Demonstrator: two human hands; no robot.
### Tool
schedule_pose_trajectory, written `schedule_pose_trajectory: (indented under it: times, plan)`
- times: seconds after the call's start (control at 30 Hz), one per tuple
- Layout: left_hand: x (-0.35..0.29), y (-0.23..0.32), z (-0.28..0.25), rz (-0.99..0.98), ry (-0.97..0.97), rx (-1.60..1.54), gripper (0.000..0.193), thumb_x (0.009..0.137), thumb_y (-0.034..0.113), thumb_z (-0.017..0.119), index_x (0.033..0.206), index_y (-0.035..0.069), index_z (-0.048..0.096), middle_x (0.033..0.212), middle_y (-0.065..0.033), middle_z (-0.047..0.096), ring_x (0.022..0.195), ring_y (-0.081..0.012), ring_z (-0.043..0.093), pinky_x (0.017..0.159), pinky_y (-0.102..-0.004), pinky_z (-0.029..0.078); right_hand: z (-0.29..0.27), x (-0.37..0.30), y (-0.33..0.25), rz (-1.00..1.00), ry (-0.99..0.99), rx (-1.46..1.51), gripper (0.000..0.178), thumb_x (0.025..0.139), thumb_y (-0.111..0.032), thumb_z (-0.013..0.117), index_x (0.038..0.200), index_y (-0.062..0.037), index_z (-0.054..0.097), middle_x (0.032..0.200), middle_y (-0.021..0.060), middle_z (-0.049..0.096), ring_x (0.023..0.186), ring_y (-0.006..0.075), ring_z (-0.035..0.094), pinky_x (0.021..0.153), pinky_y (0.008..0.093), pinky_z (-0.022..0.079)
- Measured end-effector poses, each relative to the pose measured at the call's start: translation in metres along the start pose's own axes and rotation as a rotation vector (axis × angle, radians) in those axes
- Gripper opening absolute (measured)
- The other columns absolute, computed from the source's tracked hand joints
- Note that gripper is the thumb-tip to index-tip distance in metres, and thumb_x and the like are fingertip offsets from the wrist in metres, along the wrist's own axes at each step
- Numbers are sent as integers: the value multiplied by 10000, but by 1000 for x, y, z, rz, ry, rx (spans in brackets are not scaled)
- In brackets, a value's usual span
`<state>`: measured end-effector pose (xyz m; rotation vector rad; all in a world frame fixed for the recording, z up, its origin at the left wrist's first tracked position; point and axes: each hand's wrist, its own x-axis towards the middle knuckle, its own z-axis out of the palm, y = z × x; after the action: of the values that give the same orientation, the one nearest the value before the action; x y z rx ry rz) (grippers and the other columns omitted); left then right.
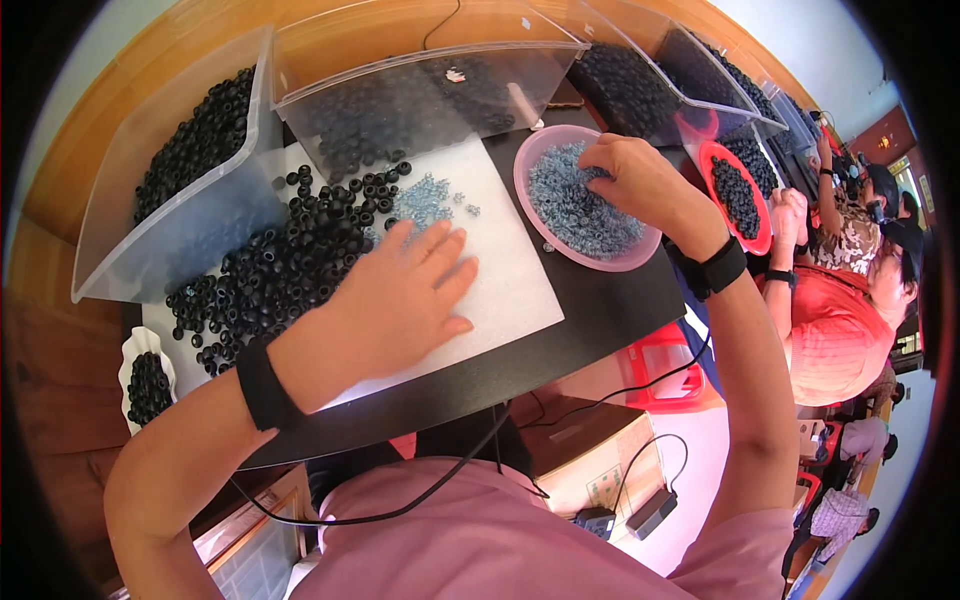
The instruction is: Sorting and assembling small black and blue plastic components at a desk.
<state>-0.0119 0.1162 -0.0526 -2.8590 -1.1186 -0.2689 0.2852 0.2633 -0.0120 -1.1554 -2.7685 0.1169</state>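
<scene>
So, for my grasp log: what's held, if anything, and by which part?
Left hand: nothing visibly held. Right hand: over blue beads in the pink bowl; whether it grips any can't be told.

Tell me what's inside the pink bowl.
Many small bluish pieces lie in the pink bowl, the right hand over some of them. The bowl's bottom and whatever the hand covers cannot be seen.

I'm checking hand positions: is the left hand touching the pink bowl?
Apart: the head view shows white sheet and dark tabletop between left hand and pink bowl.
</scene>
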Motion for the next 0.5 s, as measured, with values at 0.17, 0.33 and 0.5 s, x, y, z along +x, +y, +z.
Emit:
schedule_pose_trajectory:
  times: [0.17, 0.33, 0.5]
  plan:
    - [-4, -9, -6, -106, -37, -18, 609, 870, 353, 662, 1311, -42, 520, 1423, -227, 474, 1374, -371, 395, 1145, -525, 283, -6, 1, -2, 61, -21, -4, 237, 770, -62, 711, 995, 8, 691, 961, 177, 661, 921, 373, 643, 830, 412, 511]
    - [-25, 21, -26, -131, -73, -140, 649, 847, 343, 694, 1309, -71, 504, 1428, -242, 459, 1379, -376, 386, 1136, -522, 295, -19, -2, -8, 121, 48, 155, 272, 733, -80, 721, 975, 41, 700, 901, 249, 683, 857, 381, 684, 783, 393, 534]
    - [-44, 49, -27, -130, -85, -302, 675, 836, 332, 710, 1316, -89, 492, 1436, -256, 440, 1368, -394, 392, 1119, -513, 313, -40, 4, -45, 192, 39, 267, 273, 755, -111, 702, 982, 41, 702, 846, 241, 677, 783, 340, 688, 765, 364, 530]
